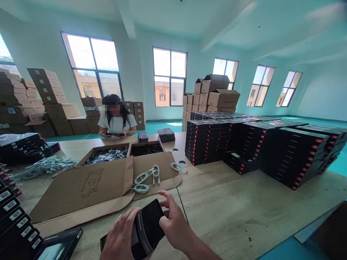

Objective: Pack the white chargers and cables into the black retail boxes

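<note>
Close in front of me is a small black box-like stack (pixel 153 220) with a grey band and pale lettering; I cannot tell whether it is one box or several flat pieces. My left hand (pixel 120 233) wraps round its left side. At its right edge is my right hand (pixel 175 218), the thumb pressed on the black face and the index finger bent above the far corner. Just beyond lie coiled white cables (pixel 146 178) on a cardboard flap (pixel 162 162). A dark flat edge shows under my left hand, mostly hidden.
An open carton (pixel 89 155) holds many small parts in two compartments. Black boxes (pixel 217 141) stand stacked at right, more (pixel 16 216) at left, beside an open black box (pixel 62 245). White cables (pixel 51 166) lie heaped. A person (pixel 116 121) sits across the table (pixel 230 206).
</note>
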